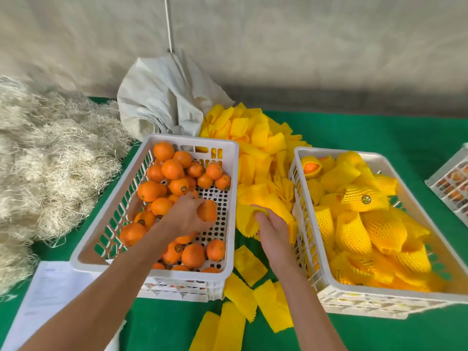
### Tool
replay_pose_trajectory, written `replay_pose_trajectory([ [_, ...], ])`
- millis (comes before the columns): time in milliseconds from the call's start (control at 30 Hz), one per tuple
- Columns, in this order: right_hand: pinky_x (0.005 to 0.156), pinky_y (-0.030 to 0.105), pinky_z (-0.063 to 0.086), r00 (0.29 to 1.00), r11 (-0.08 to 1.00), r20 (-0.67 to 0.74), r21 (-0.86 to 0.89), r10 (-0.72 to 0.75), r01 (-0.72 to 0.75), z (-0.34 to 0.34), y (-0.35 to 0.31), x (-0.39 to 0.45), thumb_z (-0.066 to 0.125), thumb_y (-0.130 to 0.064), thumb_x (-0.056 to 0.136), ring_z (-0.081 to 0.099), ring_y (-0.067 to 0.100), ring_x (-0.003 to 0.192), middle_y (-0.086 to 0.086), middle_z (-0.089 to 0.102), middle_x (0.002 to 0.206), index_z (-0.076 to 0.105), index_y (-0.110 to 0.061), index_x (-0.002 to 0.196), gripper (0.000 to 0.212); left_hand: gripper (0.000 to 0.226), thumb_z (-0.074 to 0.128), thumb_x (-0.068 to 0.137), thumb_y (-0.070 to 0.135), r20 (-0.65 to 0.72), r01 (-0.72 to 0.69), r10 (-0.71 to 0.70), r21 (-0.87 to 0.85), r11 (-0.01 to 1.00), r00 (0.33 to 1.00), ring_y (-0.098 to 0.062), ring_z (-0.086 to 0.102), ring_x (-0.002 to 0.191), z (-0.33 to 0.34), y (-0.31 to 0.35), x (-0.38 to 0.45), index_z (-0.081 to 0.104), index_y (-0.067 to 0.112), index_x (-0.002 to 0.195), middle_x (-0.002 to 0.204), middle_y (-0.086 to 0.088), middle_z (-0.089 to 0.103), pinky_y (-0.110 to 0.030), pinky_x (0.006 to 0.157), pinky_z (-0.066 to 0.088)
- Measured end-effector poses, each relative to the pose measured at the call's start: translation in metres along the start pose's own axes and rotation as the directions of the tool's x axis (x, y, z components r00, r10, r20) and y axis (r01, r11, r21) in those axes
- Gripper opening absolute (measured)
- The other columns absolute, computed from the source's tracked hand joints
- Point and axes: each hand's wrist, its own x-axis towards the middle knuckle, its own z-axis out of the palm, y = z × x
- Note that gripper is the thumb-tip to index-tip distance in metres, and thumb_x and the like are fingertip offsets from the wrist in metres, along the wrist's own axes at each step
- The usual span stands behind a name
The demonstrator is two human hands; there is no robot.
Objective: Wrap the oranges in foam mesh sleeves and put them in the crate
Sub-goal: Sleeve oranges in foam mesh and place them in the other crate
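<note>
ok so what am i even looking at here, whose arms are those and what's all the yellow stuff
There is no machine here. One camera is worn on a person's head and looks down, so the two arms are that person's own.

The left hand grips a bare orange over a white crate of unwrapped oranges. The right hand pinches a yellow foam mesh sleeve from the sleeve pile lying between the crates. Those sleeves are the yellow stuff: soft netting that cushions fruit.

The right-hand crate holds oranges already in sleeves. All this sits on a green table cover, with pale straw-like fibre at the left and a white sack behind.
</note>
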Motion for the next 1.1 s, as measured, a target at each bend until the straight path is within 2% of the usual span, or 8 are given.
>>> replay_pose_trajectory([
  [133,0.066,0.012,0.044,0.981,0.980,-0.081,-0.109,-0.176,0.167,0.016,-0.029,-0.003,0.061,-0.035,0.103,0.059,-0.004,0.078,-0.019,0.060,0.087,0.069,-0.039,0.092,0.014,0.036,0.083,0.080,0.052,-0.303,-0.066,-0.079,-0.439,0.896,0.950,-0.006,0.062,0.083,-0.018,0.029,-0.017,0.065,0.031,0.104,0.099,0.010,0.058,-0.016,0.065,0.048],
  [267,0.077,0.007,0.046,0.919,0.920,-0.123,-0.177,-0.374,0.350,0.030,-0.060,-0.011,0.058,-0.034,0.104,0.059,-0.008,0.103,-0.021,0.060,0.111,0.060,-0.050,0.106,0.016,0.027,0.081,0.085,0.050,-0.179,-0.080,-0.177,-0.886,0.457,0.968,-0.022,0.077,0.086,-0.027,0.075,-0.039,0.074,0.024,0.090,0.093,0.000,0.076,-0.037,0.070,0.064],
  [367,0.061,0.009,0.046,0.878,0.876,-0.115,-0.209,-0.464,0.435,0.036,-0.080,-0.024,0.050,-0.042,0.104,0.065,-0.003,0.081,-0.024,0.067,0.095,0.059,-0.040,0.113,0.013,0.038,0.074,0.094,0.040,-0.089,-0.035,-0.238,-0.975,0.220,0.967,-0.035,0.076,0.085,-0.027,0.101,-0.047,0.063,0.018,0.124,0.107,-0.017,0.077,-0.046,0.077,0.064],
  [467,0.066,0.006,0.044,0.828,0.813,-0.146,-0.344,-0.541,0.470,0.041,-0.087,-0.039,0.052,-0.040,0.102,0.061,-0.004,0.092,-0.030,0.064,0.102,0.053,-0.048,0.116,0.016,0.034,0.060,0.104,0.041,-0.081,-0.025,-0.235,-0.972,0.232,0.969,-0.036,0.074,0.105,-0.025,0.112,-0.052,0.054,0.035,0.137,0.117,-0.010,0.075,-0.060,0.096,0.057],
  [567,0.081,0.002,0.039,0.801,0.737,-0.128,-0.496,-0.585,0.459,0.045,-0.085,-0.046,0.070,-0.007,0.089,0.051,-0.005,0.114,-0.022,0.057,0.127,0.055,-0.038,0.126,0.051,0.051,0.045,0.104,0.059,0.021,0.026,-0.063,-0.997,0.073,0.998,-0.030,0.067,0.124,-0.028,0.123,-0.066,0.071,0.025,0.130,0.133,-0.012,0.070,-0.052,0.109,0.050],
  [667,0.084,-0.002,0.038,0.871,0.777,-0.041,-0.476,-0.489,0.413,0.047,-0.087,-0.046,0.065,0.012,0.076,0.047,-0.002,0.126,-0.021,0.051,0.137,0.057,-0.035,0.136,0.076,0.072,0.070,0.089,0.065,-0.054,-0.054,0.006,-0.975,0.217,0.999,-0.022,0.059,0.134,-0.016,0.119,-0.072,0.052,0.032,0.150,0.149,-0.001,0.058,-0.048,0.113,0.047],
  [867,0.079,0.018,0.052,0.851,0.755,-0.047,-0.488,-0.523,0.437,0.031,-0.092,-0.041,0.051,-0.008,0.082,0.061,0.009,0.106,-0.012,0.059,0.120,0.069,-0.025,0.129,0.053,0.113,0.099,0.066,0.036,-0.069,-0.110,0.168,-0.963,0.246,0.983,-0.017,0.055,0.138,0.002,0.109,-0.081,0.030,0.050,0.155,0.149,0.011,0.058,-0.049,0.114,0.046],
  [1100,0.076,0.013,0.051,0.915,0.837,0.106,-0.373,-0.390,0.400,0.016,-0.089,-0.040,0.071,-0.016,0.089,0.062,0.001,0.101,-0.017,0.065,0.103,0.076,-0.030,0.099,0.017,0.064,0.065,0.096,0.028,-0.208,-0.193,-0.123,-0.974,0.118,0.970,-0.026,0.064,0.128,0.005,0.117,-0.086,0.039,0.045,0.153,0.140,0.001,0.066,-0.056,0.108,0.051],
])
